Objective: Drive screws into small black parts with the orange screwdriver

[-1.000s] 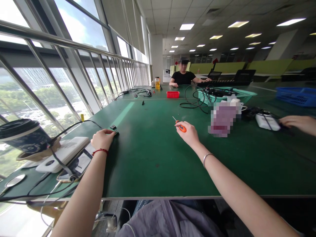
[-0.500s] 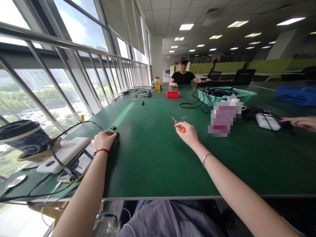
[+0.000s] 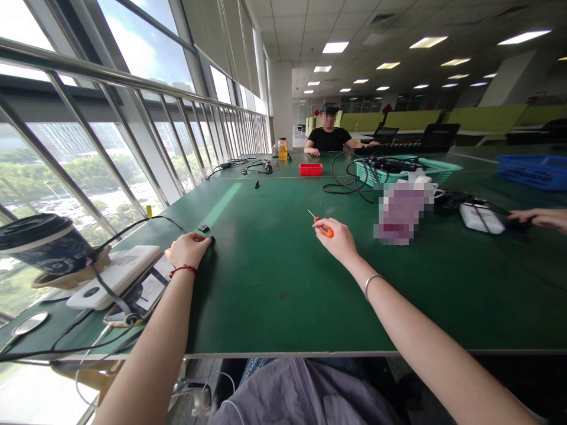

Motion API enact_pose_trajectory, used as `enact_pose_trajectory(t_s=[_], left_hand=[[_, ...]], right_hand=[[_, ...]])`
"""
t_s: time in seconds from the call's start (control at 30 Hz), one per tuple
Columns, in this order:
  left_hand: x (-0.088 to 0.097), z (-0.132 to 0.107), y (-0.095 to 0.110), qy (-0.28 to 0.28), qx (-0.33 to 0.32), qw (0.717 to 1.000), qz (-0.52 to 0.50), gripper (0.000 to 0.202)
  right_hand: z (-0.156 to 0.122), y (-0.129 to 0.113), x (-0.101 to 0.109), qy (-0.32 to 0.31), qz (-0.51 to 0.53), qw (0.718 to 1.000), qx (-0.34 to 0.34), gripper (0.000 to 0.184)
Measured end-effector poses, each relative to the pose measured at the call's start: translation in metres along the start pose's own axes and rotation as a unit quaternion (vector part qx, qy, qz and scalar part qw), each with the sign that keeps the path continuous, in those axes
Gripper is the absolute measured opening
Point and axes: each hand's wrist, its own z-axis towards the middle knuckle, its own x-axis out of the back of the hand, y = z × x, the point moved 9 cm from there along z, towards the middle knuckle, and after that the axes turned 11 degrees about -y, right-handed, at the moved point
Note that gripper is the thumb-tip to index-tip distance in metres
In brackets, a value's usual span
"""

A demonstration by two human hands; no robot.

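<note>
On the left of the green table (image 3: 274, 295), my left hand (image 3: 188, 249) has its fingertips closed on a small black part (image 3: 212, 239), mostly hidden by the fingers. Just beyond it lies another small black and silver piece (image 3: 203, 228). My right hand (image 3: 339, 241), right of the middle, grips a screwdriver (image 3: 326, 231) with an orange handle. Its thin metal shaft points up and to the left, away from me, touching nothing. The two hands are well apart.
At left stand a paper cup (image 3: 42, 245), a white power strip (image 3: 117, 276) and a phone (image 3: 137, 298) among cables. Further off are a red tray (image 3: 310, 170) and a green basket (image 3: 436, 171) with cables. Another person's hand (image 3: 543, 217) reaches in at right; someone (image 3: 328, 139) sits opposite.
Both my hands stay almost still, with the same things in them. The other person's hand at the far right has shifted slightly.
</note>
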Motion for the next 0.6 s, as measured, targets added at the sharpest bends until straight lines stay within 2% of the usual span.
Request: enact_pose_trajectory(t_s=[0.6], left_hand=[[-0.0014,0.0048,-0.0006,0.005,-0.01,1.0,0.0,0.029]], right_hand=[[-0.0008,-0.0005,0.0003,0.001,0.0,1.0,0.0,0.013]])
